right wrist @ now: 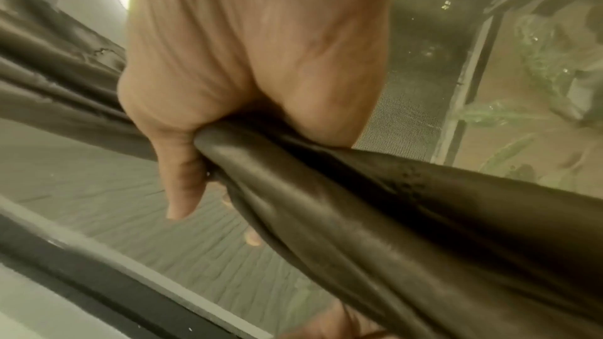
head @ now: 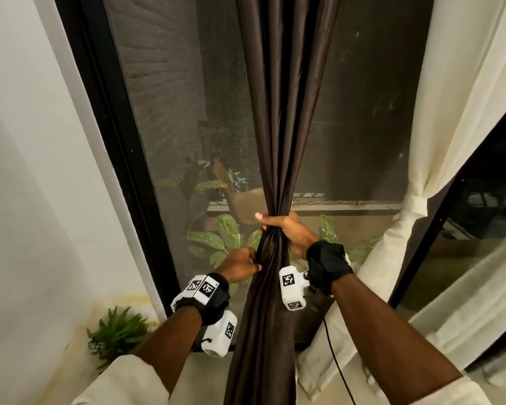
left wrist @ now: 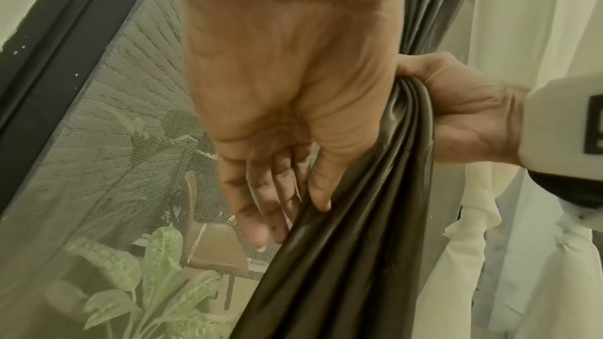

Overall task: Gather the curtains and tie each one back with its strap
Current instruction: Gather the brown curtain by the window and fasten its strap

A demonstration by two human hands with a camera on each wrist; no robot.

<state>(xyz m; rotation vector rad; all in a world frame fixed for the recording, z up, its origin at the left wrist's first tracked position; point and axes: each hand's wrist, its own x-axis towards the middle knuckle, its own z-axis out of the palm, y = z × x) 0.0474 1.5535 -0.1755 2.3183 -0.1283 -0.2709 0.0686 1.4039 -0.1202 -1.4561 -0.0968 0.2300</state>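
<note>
A dark brown curtain (head: 278, 141) hangs down the middle of the screened window. My right hand (head: 281, 229) grips it tightly, squeezing the folds into one narrow bunch (right wrist: 359, 215). Just below and to the left, my left hand (head: 246, 263) pinches the curtain's left edge (left wrist: 359, 254), thumb on the front of the fold and fingers (left wrist: 261, 228) behind it. The right hand (left wrist: 456, 112) also shows in the left wrist view, clasping the bunch. A cream curtain (head: 450, 112) at the right is tied with a cream strap (head: 415, 203). No strap for the brown curtain is in view.
A black door frame (head: 111, 141) and a white wall (head: 27, 171) stand to the left. Leafy plants (head: 225, 238) sit beyond the mesh screen (head: 187, 112). A small green plant (head: 117, 334) is on the floor at the lower left. A black cable (head: 333, 361) hangs from my right wrist.
</note>
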